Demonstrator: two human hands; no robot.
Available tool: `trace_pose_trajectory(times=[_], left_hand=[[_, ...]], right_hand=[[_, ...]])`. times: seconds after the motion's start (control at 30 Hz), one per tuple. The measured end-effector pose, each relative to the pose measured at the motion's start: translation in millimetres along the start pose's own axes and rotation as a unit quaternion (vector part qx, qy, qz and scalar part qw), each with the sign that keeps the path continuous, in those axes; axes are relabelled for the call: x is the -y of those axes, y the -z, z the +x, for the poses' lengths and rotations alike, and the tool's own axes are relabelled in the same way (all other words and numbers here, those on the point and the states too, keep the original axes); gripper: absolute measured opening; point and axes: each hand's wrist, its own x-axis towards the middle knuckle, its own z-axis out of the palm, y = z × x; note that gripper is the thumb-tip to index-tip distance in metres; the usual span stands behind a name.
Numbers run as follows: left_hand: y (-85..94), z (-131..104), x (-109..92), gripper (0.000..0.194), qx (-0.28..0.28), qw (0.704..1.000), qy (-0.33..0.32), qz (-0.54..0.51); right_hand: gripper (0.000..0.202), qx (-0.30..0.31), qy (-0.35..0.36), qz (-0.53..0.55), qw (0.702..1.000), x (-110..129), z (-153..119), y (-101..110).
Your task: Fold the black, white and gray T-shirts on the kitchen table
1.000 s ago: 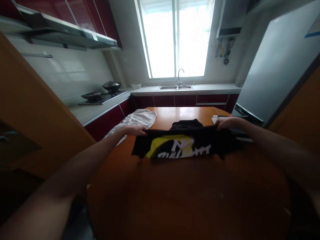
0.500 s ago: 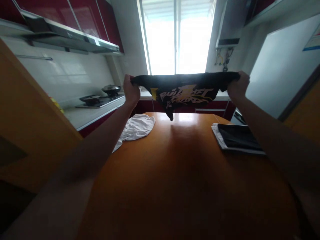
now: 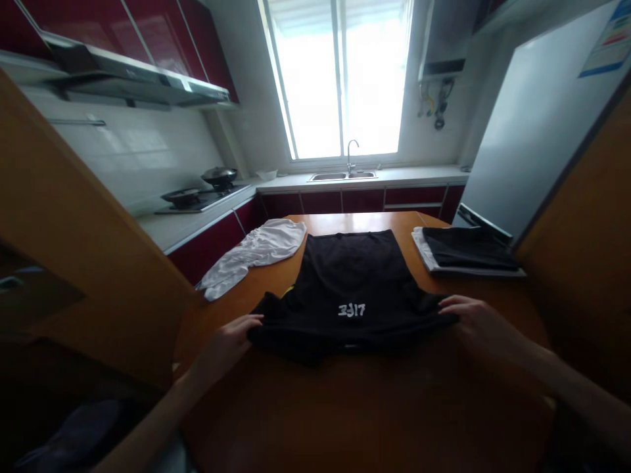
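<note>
A black T-shirt (image 3: 352, 276) lies spread over the wooden table (image 3: 355, 407), its hem toward the window and its shoulder end toward me. Small white lettering shows near the shoulder end, and a bit of yellow peeks out at the left edge. My left hand (image 3: 235, 336) is closed on the left sleeve. At the right sleeve, my right hand (image 3: 473, 322) pinches the cloth between thumb and fingers. Both hands hold the shoulder end stretched sideways, close to the tabletop.
A crumpled white garment (image 3: 256, 253) lies on the table's left side. Folded black and white clothes (image 3: 468, 249) are stacked at the right. Beyond the table are a counter with a sink (image 3: 345, 176), a stove with pans (image 3: 219, 176), and a fridge (image 3: 522, 125) on the right.
Both hands have come down and back toward me, bringing the T-shirt from in front of the window onto the table. Its large front print no longer shows; the small lettering does.
</note>
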Motion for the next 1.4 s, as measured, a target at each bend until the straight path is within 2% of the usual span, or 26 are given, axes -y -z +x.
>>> trace_pose_trajectory(times=[0.07, 0.13, 0.2, 0.3, 0.37, 0.43, 0.5, 0.57, 0.63, 0.7, 0.77, 0.83, 0.93, 1.03, 1.1, 1.13, 1.17, 1.23, 1.33, 1.4], left_hand=[[-2.6, -24.8, -6.4, 0.024, 0.011, 1.000, 0.017, 0.003], [1.1, -39.4, -12.9, 0.023, 0.021, 0.999, 0.028, 0.006], [6.7, -47.1, -17.0, 0.028, 0.041, 0.998, 0.031, 0.020], [10.3, -52.7, -22.1, 0.033, 0.055, 0.995, 0.002, 0.080], [8.1, -55.6, -30.8, 0.042, 0.042, 0.989, -0.031, 0.137], [4.6, -59.1, -47.4, 0.057, 0.038, 0.981, -0.067, 0.176], [0.9, -63.2, -70.9, 0.068, 0.066, 0.976, -0.113, 0.174], [-4.3, -66.8, -96.5, 0.073, 0.121, 0.969, -0.168, 0.136], [-13.3, -68.4, -118.5, 0.070, 0.168, 0.958, -0.215, 0.090], [-26.2, -66.6, -133.0, 0.058, 0.173, 0.952, -0.243, 0.063], [-40.1, -61.7, -139.5, 0.041, 0.145, 0.956, -0.250, 0.059], [-49.6, -55.8, -140.6, 0.027, 0.124, 0.959, -0.250, 0.050], [-48.0, -49.6, -140.1, 0.023, 0.125, 0.968, -0.217, -0.020], [-30.8, -45.7, -142.0, 0.023, 0.194, 0.959, -0.175, -0.109], [-19.6, -41.3, -144.1, 0.021, 0.256, 0.941, -0.182, -0.123], [-16.5, -37.9, -144.9, 0.023, 0.269, 0.937, -0.188, -0.120], [-15.6, -33.8, -145.3, 0.026, 0.262, 0.939, -0.189, -0.114], [-20.5, -23.9, -143.9, 0.030, 0.205, 0.958, -0.174, -0.096], [-37.5, -8.7, -132.2, 0.033, 0.097, 0.985, -0.141, -0.035], [-48.1, -2.7, -116.8, 0.038, 0.046, 0.992, -0.114, 0.020]], right_hand=[[0.035, 0.020, -0.022, -0.032, 0.999, -1.2, -22.7, -7.7], [0.038, 0.034, -0.038, -0.067, 0.996, -6.3, -39.8, -8.6], [0.041, 0.045, -0.045, -0.103, 0.993, -13.6, -53.3, -7.1], [0.040, 0.053, -0.046, -0.191, 0.979, -18.9, -71.4, -10.1], [0.045, 0.045, -0.047, -0.261, 0.963, -11.7, -82.9, -18.1], [0.056, 0.034, -0.029, -0.294, 0.955, 6.5, -92.3, -28.5], [0.063, 0.035, 0.021, -0.267, 0.963, 32.2, -97.5, -38.2], [0.064, 0.058, 0.081, -0.199, 0.975, 57.8, -97.6, -45.6], [0.057, 0.081, 0.123, -0.137, 0.980, 76.3, -93.4, -51.3], [0.044, 0.082, 0.151, -0.104, 0.980, 84.7, -86.7, -56.8], [0.030, 0.067, 0.173, -0.099, 0.978, 85.7, -79.8, -61.9], [0.025, 0.052, 0.195, -0.099, 0.974, 84.2, -74.7, -64.3], [0.027, 0.044, 0.202, -0.066, 0.976, 85.3, -72.9, -58.8], [0.026, 0.088, 0.187, -0.023, 0.978, 89.7, -75.3, -45.3], [0.020, 0.135, 0.192, -0.012, 0.972, 90.5, -74.4, -37.1], [0.018, 0.147, 0.195, -0.010, 0.970, 89.0, -72.2, -34.6], [0.019, 0.142, 0.192, -0.007, 0.971, 85.9, -68.7, -33.4], [0.025, 0.076, 0.158, -0.013, 0.985, 74.2, -58.9, -35.7], [0.040, -0.061, 0.054, -0.078, 0.994, 43.0, -46.0, -47.7], [0.053, -0.089, -0.017, -0.141, 0.986, 17.4, -46.1, -57.7]])
